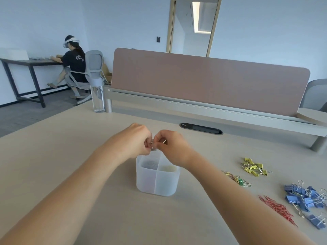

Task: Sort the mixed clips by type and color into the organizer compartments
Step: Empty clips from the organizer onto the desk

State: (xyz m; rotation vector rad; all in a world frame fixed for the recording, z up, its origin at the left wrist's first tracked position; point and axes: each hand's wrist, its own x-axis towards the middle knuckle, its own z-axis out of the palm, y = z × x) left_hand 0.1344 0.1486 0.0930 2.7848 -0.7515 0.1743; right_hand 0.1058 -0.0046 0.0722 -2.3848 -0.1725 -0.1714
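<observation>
Left hand (136,138), right hand (170,146) pinch silvery clip (153,146) over organizer (157,183); yellow clips (254,167), blue clips (300,195), red clips (276,207) not yet binned.

Yellow binder clips (254,168), blue binder clips (304,197), red paper clips (277,208), whitish organizer (157,183).

One head-worn wide-angle camera looks forward and down across the bench (70,156), close over the organizer (157,183), facing the partition (203,82) at twelve o'clock.
</observation>
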